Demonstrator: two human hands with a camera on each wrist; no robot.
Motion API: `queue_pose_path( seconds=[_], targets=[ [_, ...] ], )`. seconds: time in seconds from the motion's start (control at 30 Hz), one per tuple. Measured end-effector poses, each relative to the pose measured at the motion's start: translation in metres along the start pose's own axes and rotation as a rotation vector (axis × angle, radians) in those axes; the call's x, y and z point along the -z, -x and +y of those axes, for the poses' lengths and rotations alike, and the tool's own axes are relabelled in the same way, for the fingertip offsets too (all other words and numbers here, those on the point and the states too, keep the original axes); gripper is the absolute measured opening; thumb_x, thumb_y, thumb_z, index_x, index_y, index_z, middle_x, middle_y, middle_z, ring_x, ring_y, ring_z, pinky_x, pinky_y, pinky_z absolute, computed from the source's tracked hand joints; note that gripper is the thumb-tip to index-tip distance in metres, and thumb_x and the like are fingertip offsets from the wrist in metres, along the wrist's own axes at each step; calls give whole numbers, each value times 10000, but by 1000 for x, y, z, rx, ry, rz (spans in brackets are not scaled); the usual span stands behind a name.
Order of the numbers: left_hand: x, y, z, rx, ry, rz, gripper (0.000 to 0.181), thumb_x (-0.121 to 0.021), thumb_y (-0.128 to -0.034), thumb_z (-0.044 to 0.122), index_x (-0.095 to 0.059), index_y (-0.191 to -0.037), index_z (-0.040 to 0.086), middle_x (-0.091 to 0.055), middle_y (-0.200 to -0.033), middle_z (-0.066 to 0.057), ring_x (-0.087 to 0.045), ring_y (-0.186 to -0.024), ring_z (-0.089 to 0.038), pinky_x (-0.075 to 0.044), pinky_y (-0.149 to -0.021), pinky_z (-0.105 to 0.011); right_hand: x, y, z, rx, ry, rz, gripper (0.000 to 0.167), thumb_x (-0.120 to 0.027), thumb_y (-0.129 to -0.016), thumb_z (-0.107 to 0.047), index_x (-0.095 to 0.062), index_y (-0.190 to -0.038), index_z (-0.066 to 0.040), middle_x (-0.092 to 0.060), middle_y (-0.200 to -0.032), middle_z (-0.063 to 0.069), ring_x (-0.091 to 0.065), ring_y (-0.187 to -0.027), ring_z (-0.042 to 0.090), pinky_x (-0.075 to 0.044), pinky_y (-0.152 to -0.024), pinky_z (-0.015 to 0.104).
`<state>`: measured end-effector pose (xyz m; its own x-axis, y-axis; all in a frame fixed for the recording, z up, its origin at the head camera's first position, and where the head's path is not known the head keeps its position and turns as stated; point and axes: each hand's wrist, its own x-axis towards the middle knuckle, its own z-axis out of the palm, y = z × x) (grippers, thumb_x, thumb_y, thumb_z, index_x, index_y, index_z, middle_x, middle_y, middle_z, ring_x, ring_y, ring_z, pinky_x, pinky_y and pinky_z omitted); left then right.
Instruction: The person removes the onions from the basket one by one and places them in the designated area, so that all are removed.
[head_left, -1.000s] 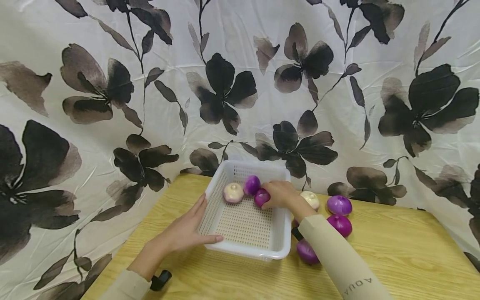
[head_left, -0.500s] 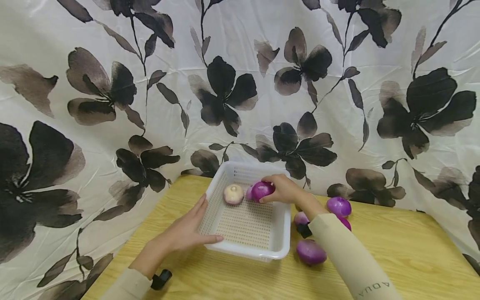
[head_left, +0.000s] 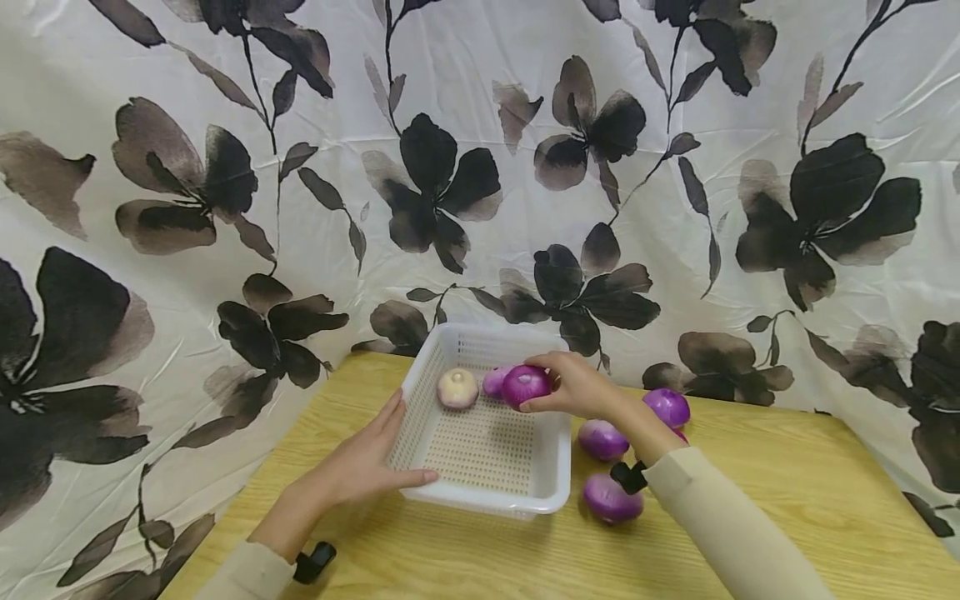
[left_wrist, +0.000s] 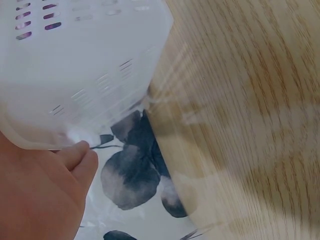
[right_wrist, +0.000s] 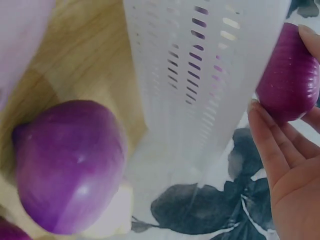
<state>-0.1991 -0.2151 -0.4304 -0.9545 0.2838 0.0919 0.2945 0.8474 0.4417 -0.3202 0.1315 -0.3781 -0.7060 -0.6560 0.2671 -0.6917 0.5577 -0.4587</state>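
Note:
My right hand (head_left: 573, 385) holds a reddish-purple onion (head_left: 525, 387) between thumb and fingers, over the white perforated basket (head_left: 486, 502). In the right wrist view this onion (right_wrist: 290, 75) is beside the basket's upper rim. A pale onion (head_left: 457, 389) sits inside the basket at the back left. Behind the held onion, a second purple onion (head_left: 495, 382) in the basket is partly covered. My left hand (head_left: 352, 467) rests on the basket's front left corner, fingers straight along the left side and thumb on the front rim.
Right of the basket, purple onions (head_left: 602, 439) (head_left: 612, 497) (head_left: 667, 408) lie on the wooden table (head_left: 757, 475). My right forearm partly covers a magenta onion there. A pale onion (right_wrist: 114, 220) shows behind a purple one in the right wrist view. Floral cloth (head_left: 450, 275) hangs behind the table.
My right hand has lifted the reddish-purple onion up from inside the basket and shifted slightly right with it. The left hand keeps its place on the basket.

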Motion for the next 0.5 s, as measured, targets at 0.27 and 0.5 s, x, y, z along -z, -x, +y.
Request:
queue_pose_path(
  seconds=[0.27,0.5],
  targets=[
    [0,1,-2,-8,-4,3,1317,-673,-773,804,-99,-1620,-25,36,-1712,-129,-249,-1503,-452,-305,-1185,-593,13,28,-4,-52,-36,75,733,-897,-778,-412,-649,-1347,-21,-723,-1189,84,-688,-914,191,-614,-803,355],
    [-1,0,-3,-14,5,8,1325,-667,-768,814,-98,-1620,-27,34,-1711,-139,-225,-1513,-443,-288,-1194,-592,23,54,2,-75,-79,115,678,-905,-767,-427,-679,-1307,-85,-737,-1121,25,-702,-883,137,-610,-781,301]
  ],
)
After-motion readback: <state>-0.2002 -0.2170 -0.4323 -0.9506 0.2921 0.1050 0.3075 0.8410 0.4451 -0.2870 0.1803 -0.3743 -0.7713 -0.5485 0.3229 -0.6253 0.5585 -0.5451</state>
